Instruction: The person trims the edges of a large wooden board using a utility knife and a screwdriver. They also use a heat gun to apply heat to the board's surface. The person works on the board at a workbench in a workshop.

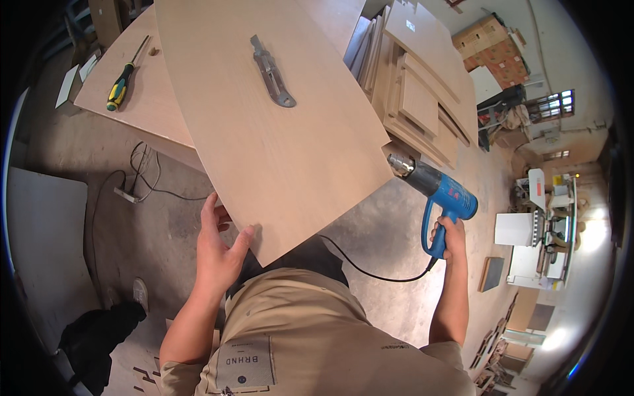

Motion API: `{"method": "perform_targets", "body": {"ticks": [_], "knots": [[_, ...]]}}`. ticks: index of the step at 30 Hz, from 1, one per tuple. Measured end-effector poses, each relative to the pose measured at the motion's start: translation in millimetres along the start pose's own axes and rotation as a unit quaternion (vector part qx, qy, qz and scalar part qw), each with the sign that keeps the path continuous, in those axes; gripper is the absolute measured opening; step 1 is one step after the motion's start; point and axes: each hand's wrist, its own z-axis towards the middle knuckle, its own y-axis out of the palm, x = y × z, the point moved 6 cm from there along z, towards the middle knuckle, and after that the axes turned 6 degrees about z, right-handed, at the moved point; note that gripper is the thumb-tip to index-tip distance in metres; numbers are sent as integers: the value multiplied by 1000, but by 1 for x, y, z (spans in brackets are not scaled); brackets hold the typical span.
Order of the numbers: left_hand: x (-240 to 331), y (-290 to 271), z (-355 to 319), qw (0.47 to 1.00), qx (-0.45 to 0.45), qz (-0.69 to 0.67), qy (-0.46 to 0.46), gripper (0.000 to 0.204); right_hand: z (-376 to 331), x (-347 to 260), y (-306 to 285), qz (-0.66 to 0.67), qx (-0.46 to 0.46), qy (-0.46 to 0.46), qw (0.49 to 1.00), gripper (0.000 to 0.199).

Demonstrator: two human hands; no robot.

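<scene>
Head view showed one blue-and-black pistol-shaped heat gun (451,195), one broad sheet of pale brown wood board (310,171), one grey metal utility knife (272,76) and one green-and-yellow-handled screwdriver (122,86). Of the person's two bare hands, the right hand (451,239) had its fingers wrapped around the heat gun's grip, to the right of the board, the metal nozzle aimed at the board's right corner; whether it touched could not be told. The left hand (221,244) was at the board's near left edge, thumb and fingers spread wide; some fingertips were hidden, so how firmly it held the board could not be told. The knife lay on the board, its narrow end pointing away from the person. A stack of pale wood panels (422,99) stood behind, overlapping too much to count. The heat gun's black cord (389,280) dropped from its handle and passed out of sight beneath the board. The board covered much of a light wooden table (165,99), overhanging its near edge, with the screwdriver on the table's left part. Around it spread a stained grey concrete floor (370,231), and brown cardboard boxes (489,43) were piled by the wall.
</scene>
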Motion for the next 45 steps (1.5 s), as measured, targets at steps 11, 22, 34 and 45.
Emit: {"method": "perform_targets", "body": {"ticks": [11,22,34,45], "knots": [[-9,-10,-9,999,-26,34,9,77,-3,-13,11,-14,21,2,1000,17],[3,-27,-12,996,35,32,69,68,-12,-4,8,176,71,47,981,23],[156,-38,-11,957,21,50,286,72,-134,-129,343,430,-523,36,735,33],[123,-183,-4,927,370,15,57,15,-285,-143,544,221,-689,80,686,17]]}}
